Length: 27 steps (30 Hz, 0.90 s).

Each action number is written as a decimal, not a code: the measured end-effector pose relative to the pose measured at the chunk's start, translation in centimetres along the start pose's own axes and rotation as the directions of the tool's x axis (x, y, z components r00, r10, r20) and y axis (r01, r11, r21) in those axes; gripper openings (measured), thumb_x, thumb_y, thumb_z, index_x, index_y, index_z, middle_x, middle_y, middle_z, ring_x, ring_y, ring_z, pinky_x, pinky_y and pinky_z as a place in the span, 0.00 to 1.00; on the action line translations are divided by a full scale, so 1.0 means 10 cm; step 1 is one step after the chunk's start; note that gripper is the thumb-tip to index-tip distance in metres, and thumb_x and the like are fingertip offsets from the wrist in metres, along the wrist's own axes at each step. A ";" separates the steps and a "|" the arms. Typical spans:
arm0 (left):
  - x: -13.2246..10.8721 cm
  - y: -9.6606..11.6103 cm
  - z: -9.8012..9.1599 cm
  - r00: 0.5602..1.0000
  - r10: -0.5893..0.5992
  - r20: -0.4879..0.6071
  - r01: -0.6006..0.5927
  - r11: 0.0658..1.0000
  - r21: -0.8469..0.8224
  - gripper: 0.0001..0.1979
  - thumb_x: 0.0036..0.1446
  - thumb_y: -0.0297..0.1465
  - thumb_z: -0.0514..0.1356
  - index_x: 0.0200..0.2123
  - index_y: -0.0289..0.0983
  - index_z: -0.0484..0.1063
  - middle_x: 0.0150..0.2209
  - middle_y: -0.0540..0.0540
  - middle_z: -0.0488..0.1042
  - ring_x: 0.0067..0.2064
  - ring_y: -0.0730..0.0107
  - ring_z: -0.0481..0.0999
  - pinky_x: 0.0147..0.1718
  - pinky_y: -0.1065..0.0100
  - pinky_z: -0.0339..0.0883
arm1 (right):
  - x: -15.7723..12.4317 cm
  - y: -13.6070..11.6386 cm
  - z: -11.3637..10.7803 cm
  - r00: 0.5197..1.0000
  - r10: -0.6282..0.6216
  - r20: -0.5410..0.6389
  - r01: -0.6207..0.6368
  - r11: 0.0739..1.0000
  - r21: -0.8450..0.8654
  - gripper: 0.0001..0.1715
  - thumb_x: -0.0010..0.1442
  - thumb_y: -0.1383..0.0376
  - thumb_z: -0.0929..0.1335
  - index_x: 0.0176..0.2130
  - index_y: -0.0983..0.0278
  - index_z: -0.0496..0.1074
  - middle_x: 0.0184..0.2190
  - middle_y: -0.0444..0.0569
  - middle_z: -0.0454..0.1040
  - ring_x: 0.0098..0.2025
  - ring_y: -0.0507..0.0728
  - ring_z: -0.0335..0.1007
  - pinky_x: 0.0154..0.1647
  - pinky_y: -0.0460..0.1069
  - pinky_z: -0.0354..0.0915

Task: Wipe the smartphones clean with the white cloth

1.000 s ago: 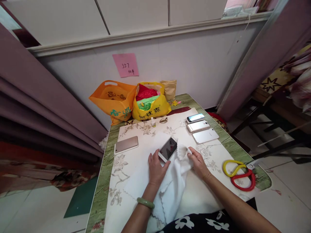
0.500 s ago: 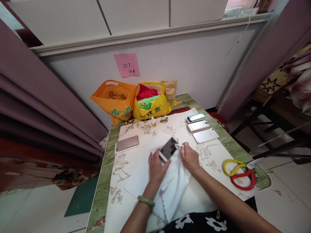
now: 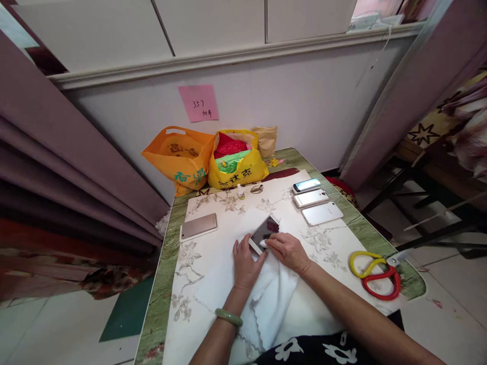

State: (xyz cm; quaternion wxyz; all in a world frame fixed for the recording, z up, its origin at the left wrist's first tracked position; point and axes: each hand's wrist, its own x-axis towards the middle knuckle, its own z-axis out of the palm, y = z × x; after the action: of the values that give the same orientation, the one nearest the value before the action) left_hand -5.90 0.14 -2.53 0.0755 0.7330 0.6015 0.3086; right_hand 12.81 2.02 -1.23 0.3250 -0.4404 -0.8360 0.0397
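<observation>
A white-framed smartphone (image 3: 262,229) lies tilted on the table with its dark screen up. My left hand (image 3: 246,261) grips its lower left end, thumb and fingers at opposite edges. My right hand (image 3: 287,249) pinches a bunched part of a white cloth (image 3: 272,294) and presses it on the lower part of the screen. The rest of the cloth drapes down under my hands toward my lap.
A rose-gold phone (image 3: 199,226) lies at left; several phones, one a white phone (image 3: 322,213), lie at right. Scissors (image 3: 375,271) rest near the right edge. A small bottle (image 3: 240,191), an orange bag (image 3: 178,157) and a yellow bag (image 3: 238,170) stand at the back.
My right hand has slid the cloth from the upper right of the screen down to its lower end. My left hand and the phone stay in place.
</observation>
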 end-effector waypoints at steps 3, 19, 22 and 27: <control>0.00 0.00 0.00 1.000 -0.007 0.004 0.007 1.000 0.006 0.34 0.52 0.38 0.64 0.59 0.35 0.56 0.56 0.36 0.69 0.57 0.51 0.68 0.62 0.44 0.52 | 0.06 0.16 0.00 0.962 0.256 -0.092 -0.258 0.966 -0.009 0.14 0.68 0.64 0.61 0.44 0.60 0.75 0.39 0.49 0.75 0.39 0.54 0.71 0.39 0.47 0.65; 0.01 0.02 -0.02 1.000 -0.012 0.000 0.012 0.997 -0.075 0.43 0.49 0.34 0.65 0.64 0.35 0.47 0.60 0.34 0.65 0.60 0.51 0.67 0.62 0.43 0.50 | 0.05 0.01 -0.03 0.993 -0.094 0.069 0.086 0.990 0.113 0.13 0.65 0.69 0.64 0.47 0.59 0.74 0.40 0.50 0.75 0.42 0.56 0.70 0.45 0.51 0.64; 0.00 0.03 -0.04 1.000 0.003 -0.020 -0.004 0.998 -0.055 0.38 0.51 0.33 0.64 0.62 0.36 0.52 0.57 0.36 0.68 0.57 0.51 0.69 0.61 0.42 0.52 | 0.15 0.27 -0.07 0.980 0.200 -0.020 -0.200 0.980 -0.014 0.12 0.63 0.70 0.65 0.43 0.60 0.76 0.37 0.50 0.74 0.39 0.56 0.69 0.43 0.51 0.64; 0.01 0.03 -0.04 1.000 0.018 -0.014 -0.018 0.999 -0.032 0.33 0.51 0.33 0.62 0.59 0.37 0.55 0.55 0.37 0.70 0.55 0.51 0.71 0.61 0.43 0.52 | 0.20 0.17 -0.01 0.896 0.439 -0.070 -0.440 0.898 -0.003 0.13 0.62 0.71 0.65 0.45 0.62 0.75 0.39 0.51 0.74 0.36 0.57 0.68 0.41 0.51 0.65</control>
State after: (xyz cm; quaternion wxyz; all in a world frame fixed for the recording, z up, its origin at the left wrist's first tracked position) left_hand -5.89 0.06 -2.03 0.0802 0.7348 0.5905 0.3240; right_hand 13.30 4.52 -0.75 0.3316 -0.6217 -0.7039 0.0892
